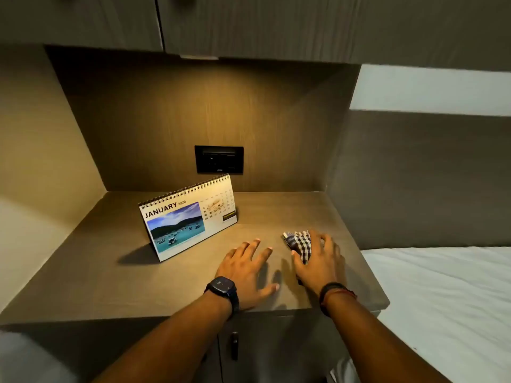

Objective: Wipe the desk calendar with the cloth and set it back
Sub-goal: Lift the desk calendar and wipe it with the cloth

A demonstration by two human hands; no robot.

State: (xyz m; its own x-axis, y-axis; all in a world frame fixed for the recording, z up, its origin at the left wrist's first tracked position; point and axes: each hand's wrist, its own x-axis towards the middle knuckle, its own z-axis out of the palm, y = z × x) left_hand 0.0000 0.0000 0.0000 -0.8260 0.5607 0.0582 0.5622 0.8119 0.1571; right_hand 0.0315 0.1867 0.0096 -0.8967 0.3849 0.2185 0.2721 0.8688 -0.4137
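A spiral-bound desk calendar (188,217) stands upright on the wooden bedside top (110,272), showing January with a sea photo. To its right lies a crumpled blue-and-white checked cloth (298,241). My right hand (320,261) rests on top of the cloth, fingers spread over it, part of the cloth hidden beneath the palm. My left hand (249,269) lies flat on the wood with fingers apart, holding nothing, just right of the calendar's lower corner and not touching it.
A black socket panel (219,159) sits in the back wall behind the calendar. Cabinets (249,23) overhang the niche. A bed with a white sheet (442,299) adjoins the right side. A cupboard door handle (234,345) is below the front edge.
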